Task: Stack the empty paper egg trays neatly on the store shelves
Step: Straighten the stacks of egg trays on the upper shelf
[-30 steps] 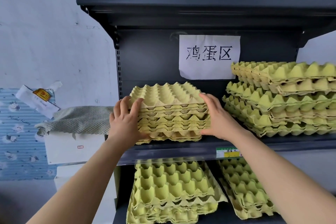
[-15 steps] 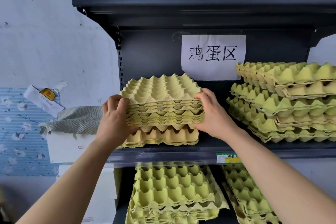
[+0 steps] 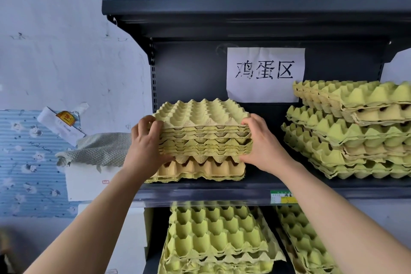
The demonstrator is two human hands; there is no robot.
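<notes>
Head view, single frame. Item: bundle of nested egg trays (image 3: 204, 131), yellow-green paper pulp, centre of the frame, held on the upper shelf (image 3: 244, 191) of a dark metal rack.

Change noted: a second ago the bundle sat flush on the trays beneath it; it is now raised, with an open gap showing above the bottom trays (image 3: 195, 170), which remain on the shelf and show their tan undersides. Judgement: the person appears to be splitting the pile to re-seat it squarely, so the tidying step is under way, not finished.

Left hand (image 3: 145, 147): closed on the bundle's left edge, fingers curled over the top rim, thumb tucked under at the gap. Forearm rises from the lower left of the frame.

Right hand (image 3: 263, 147): closed on the bundle's right edge, fingers wrapped along the side, thumb low beside the gap. Forearm rises from the lower right. Both wrists are level; the bundle is held nearly flat.

Also on the upper shelf: a taller, loosely offset pile of trays (image 3: 351, 140) at the right of the frame, apart from the held bundle. A white paper sign (image 3: 265, 74) with handwritten characters hangs on the back panel above.

Lower shelf, bottom of the frame: two further tray piles (image 3: 218, 236), both askew.

Left of the rack: a white box (image 3: 89, 182) under a crumpled grey-green sheet (image 3: 97, 149).
</notes>
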